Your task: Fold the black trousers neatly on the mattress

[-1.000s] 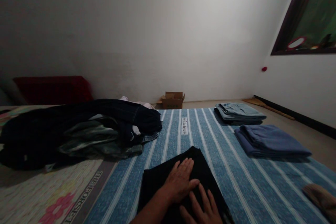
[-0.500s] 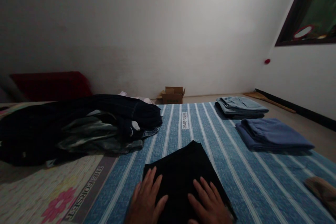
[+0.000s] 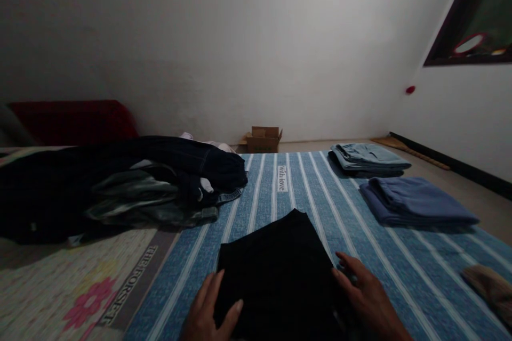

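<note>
A folded black garment (image 3: 276, 272) lies flat in front of me; its exact kind does not show. My left hand (image 3: 210, 309) is at its near left edge, the fingers stretched out and the thumb apart over the dark cloth. Along the right edge is my right hand (image 3: 366, 293), with its thumb by the cloth and its forefinger stretched out beyond the side. Neither hand visibly grips the fabric. Both hands are partly cut off or shaded at the bottom of the view.
A loose heap of dark clothes (image 3: 160, 170) lies at left on the patterned bed cover (image 3: 264, 192). On the right sit folded blue trousers (image 3: 420, 202) and a folded light-blue stack (image 3: 368, 157). A brown cloth (image 3: 488, 290) lies at the right edge. An opened cardboard box (image 3: 263, 140) stands by the wall.
My right hand has moved from the top of the black garment out to its right edge and turned sideways. The left hand has slid slightly left and nearer to me.
</note>
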`<state>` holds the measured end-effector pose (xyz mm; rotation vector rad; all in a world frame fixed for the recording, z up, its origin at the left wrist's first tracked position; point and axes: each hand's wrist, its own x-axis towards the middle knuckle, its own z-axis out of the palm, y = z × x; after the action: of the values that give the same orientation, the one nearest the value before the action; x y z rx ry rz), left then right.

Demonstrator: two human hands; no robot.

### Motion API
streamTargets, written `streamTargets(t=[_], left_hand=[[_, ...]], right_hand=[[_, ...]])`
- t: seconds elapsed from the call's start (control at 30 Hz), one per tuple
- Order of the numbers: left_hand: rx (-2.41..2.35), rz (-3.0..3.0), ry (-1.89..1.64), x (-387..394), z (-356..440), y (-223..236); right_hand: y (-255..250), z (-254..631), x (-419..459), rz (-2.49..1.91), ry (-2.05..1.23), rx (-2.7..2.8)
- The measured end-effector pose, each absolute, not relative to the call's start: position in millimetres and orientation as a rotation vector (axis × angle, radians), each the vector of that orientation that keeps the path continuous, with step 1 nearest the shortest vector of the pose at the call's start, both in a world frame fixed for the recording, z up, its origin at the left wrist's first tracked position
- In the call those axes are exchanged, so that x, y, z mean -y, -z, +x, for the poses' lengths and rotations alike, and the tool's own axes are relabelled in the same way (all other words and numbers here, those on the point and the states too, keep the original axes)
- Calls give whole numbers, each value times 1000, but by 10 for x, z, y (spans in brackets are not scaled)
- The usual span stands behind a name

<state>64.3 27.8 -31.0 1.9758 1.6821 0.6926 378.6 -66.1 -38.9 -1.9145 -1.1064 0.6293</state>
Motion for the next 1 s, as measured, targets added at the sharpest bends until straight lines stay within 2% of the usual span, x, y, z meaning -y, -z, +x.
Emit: streamTargets(t=[0.1, 0.27, 0.53, 1.0], left_hand=[[-1742, 1676, -758, -288, 663, 189], [-1798, 1465, -768, -333, 705, 68], [-1488, 1264, -749, -350, 775, -70], [-1486, 1341, -698, -354, 804, -148]], right_hand=[[360, 3827, 598, -1814, -868, 955], [391, 3888, 446, -1785, -991, 832], [248, 3813, 388, -1607, -1314, 857], [310, 3779, 369, -1776, -1166, 930]])
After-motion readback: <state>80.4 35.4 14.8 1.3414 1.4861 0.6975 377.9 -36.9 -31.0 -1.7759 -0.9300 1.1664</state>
